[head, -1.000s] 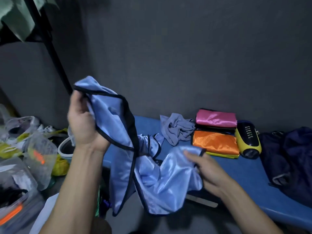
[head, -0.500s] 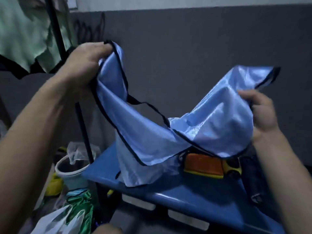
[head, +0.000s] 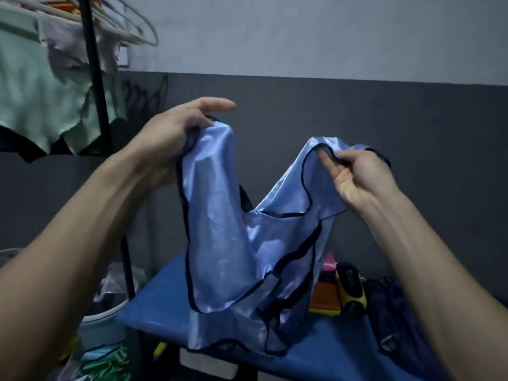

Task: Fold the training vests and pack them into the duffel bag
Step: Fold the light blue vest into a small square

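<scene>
Nearest the camera, two bare forearms reach in from the lower corners. The left hand (head: pixel 176 133) grips one shoulder strap of the light blue training vest (head: pixel 236 243) left of centre, thumb and lower fingers pinching the cloth while the forefinger sticks out straight. The right hand (head: pixel 360 174) pinches the other strap at its black binding, right of centre. Half a second ago the left hand was higher, near the upper left, and the vest was bunched between the hands; now both hands sit near mid-height, closer together, and the vest hangs open with its neckline dipping between them, its hem draped onto the blue counter (head: pixel 154 312).

Behind the vest, on the counter at the lower right, lie a stack of folded vests (head: pixel 325 295), pink over orange, a yellow and black device (head: pixel 351 291) just beside it, and a dark navy duffel bag (head: pixel 398 312) further right. At the lower left stands a white bucket (head: pixel 101 328) with green cloth (head: pixel 107 364) below it. A black pole (head: pixel 94 72) rises at the upper left, with pale green garments (head: pixel 41 92) and hangers (head: pixel 129 26) beside it.
</scene>
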The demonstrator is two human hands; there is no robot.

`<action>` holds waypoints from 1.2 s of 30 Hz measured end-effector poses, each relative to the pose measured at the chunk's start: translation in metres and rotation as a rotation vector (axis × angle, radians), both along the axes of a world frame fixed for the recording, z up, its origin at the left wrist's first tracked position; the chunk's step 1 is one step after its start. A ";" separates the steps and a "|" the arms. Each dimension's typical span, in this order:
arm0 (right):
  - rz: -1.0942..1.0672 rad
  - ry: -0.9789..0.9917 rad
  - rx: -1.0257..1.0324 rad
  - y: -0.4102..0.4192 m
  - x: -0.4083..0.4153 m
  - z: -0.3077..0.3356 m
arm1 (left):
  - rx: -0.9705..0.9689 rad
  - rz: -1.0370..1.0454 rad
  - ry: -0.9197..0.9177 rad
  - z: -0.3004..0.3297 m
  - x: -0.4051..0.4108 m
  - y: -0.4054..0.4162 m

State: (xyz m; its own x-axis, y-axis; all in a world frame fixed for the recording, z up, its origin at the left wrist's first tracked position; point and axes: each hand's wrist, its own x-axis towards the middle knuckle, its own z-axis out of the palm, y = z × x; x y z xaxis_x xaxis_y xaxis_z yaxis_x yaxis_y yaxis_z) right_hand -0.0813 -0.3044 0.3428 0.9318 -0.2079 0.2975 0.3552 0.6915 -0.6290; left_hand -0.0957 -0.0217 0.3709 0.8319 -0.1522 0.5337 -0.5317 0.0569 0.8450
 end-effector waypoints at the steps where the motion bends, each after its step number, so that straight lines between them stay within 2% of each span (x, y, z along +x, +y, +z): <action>1: 0.012 -0.027 0.019 0.006 -0.001 0.007 | 0.024 -0.067 -0.018 -0.001 -0.007 -0.009; 3: 0.035 -0.070 0.042 0.015 -0.001 0.021 | 0.112 -0.134 -0.025 -0.007 -0.009 -0.023; 6: 0.030 -0.099 0.060 0.025 0.000 0.032 | 0.253 -0.201 0.093 -0.026 -0.003 -0.031; 9: 0.017 -0.081 0.031 0.028 0.006 0.035 | 0.340 -0.517 0.224 -0.049 -0.002 -0.036; 11: 0.006 -0.067 0.029 0.030 0.008 0.034 | 0.448 -0.563 0.134 -0.059 -0.004 -0.041; 13: -0.020 -0.055 0.023 0.032 0.009 0.033 | 0.608 -0.346 -0.092 -0.064 -0.006 -0.048; 17: -0.030 -0.041 0.002 0.033 0.003 0.030 | 0.892 0.272 -0.610 -0.067 -0.015 -0.055; 19: -0.019 -0.036 -0.004 0.036 0.000 0.029 | 0.905 0.417 -0.754 -0.069 -0.018 -0.059; 22: -0.035 -0.025 -0.023 0.046 -0.002 0.030 | 0.745 0.420 -0.646 -0.067 -0.023 -0.076; 26: -0.086 0.003 -0.045 0.060 -0.009 0.032 | 0.694 0.464 -0.394 -0.069 -0.023 -0.092; 29: -0.109 0.004 -0.041 0.063 -0.009 0.033 | 0.761 0.449 -0.376 -0.077 -0.033 -0.105; 32: -0.115 0.003 -0.028 0.063 -0.010 0.033 | 0.827 0.539 -0.399 -0.077 -0.026 -0.116; 34: -0.126 0.006 -0.020 0.060 -0.012 0.030 | 0.770 0.549 -0.408 -0.073 -0.015 -0.117; 36: -0.127 0.021 -0.027 0.049 -0.011 0.026 | 0.626 0.535 -0.404 -0.067 -0.004 -0.109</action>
